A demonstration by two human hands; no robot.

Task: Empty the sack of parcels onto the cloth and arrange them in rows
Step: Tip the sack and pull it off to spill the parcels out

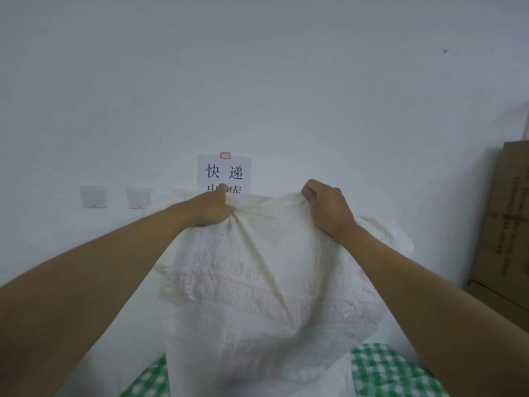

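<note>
Sack [266,282]: white woven cloth, soft and crumpled, held up in front of you over the green checked cloth [392,371]. It bulges low, so judge it loaded and bottom-heavy; no parcels show. Your left hand [213,206] bunches its top edge in curled fingers; your right hand [326,202] grips the same edge, further right. The fabric looks limp and likely to slide, so take deep fistfuls. Which end is the mouth, you cannot tell. Behind: wall, paper sign [224,170], switches [94,196]. Cardboard box [506,224] on the right.
</note>
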